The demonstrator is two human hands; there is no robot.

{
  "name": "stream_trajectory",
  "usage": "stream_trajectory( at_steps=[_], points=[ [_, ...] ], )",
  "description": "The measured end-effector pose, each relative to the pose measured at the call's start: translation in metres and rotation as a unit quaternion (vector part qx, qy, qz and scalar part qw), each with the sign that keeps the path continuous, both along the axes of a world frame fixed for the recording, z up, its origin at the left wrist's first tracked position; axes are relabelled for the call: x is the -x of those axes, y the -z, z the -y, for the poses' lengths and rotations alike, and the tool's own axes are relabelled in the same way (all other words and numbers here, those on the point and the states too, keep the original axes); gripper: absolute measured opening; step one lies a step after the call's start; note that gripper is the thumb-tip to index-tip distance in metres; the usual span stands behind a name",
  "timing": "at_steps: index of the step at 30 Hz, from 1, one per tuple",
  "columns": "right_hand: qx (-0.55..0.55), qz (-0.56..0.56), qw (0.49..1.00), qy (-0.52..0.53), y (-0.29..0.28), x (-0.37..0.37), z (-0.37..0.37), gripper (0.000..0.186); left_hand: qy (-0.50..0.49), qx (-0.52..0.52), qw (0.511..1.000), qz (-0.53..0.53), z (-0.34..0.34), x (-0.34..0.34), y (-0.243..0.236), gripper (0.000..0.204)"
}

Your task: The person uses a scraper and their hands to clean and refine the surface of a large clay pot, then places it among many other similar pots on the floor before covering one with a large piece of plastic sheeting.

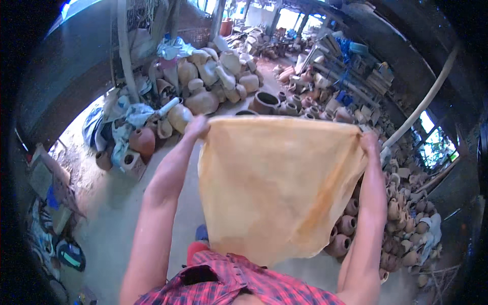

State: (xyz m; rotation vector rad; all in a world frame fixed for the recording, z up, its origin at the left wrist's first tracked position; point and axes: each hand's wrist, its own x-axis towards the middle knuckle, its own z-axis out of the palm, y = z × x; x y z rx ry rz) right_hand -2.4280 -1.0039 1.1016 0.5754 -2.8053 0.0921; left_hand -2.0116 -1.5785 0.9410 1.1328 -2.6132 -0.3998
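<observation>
A large tan cloth [274, 178] hangs spread out in front of me, with a darker orange-brown stain down its right part. My left hand [197, 127] is closed round its upper left corner. At the upper right corner my right hand [369, 141] grips the cloth in the same way. Both arms are stretched forward and the top edge is pulled nearly straight. The lower edge falls loose near my red checked shirt [239, 279], and the cloth hides much of the floor and some pots behind it.
Clay pots and jars are heaped at the back left [203, 101]. A wide dark pot [266, 102] stands beyond the cloth. More small pots [347, 224] pile up along the right. A slanting pole [424, 104] rises at the right, and an upright post [124, 51] at the left.
</observation>
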Motion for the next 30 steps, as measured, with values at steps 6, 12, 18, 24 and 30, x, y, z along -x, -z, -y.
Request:
stream_trajectory(
  at_steps=[6, 12, 18, 24, 30],
  points=[
    [0.07, -0.334, 0.938, 0.062, -0.247, 0.113, 0.1, 0.036, 0.12, 0.028, 0.959, -0.256, 0.194, 0.22, -0.236, 0.036],
    [0.022, -0.394, 0.916, 0.071, -0.25, 0.095, 0.158, 0.035, 0.198, 0.118, 0.855, -0.464, 0.313, 0.288, -0.307, 0.037],
    [-0.103, -0.231, 0.96, 0.119, -0.071, 0.178, 0.24, 0.036, 0.175, 0.107, 0.941, -0.271, 0.397, 0.371, -0.086, 0.039],
    [0.047, -0.134, 0.989, -0.037, 0.098, 0.39, 0.368, 0.021, 0.176, 0.006, 0.983, 0.055, 0.484, 0.52, 0.045, 0.041],
    [0.072, -0.174, 0.977, -0.103, 0.041, 0.616, 0.544, 0.023, 0.161, -0.166, 0.91, -0.344, 0.658, 0.657, -0.024, 0.037]
  ],
)
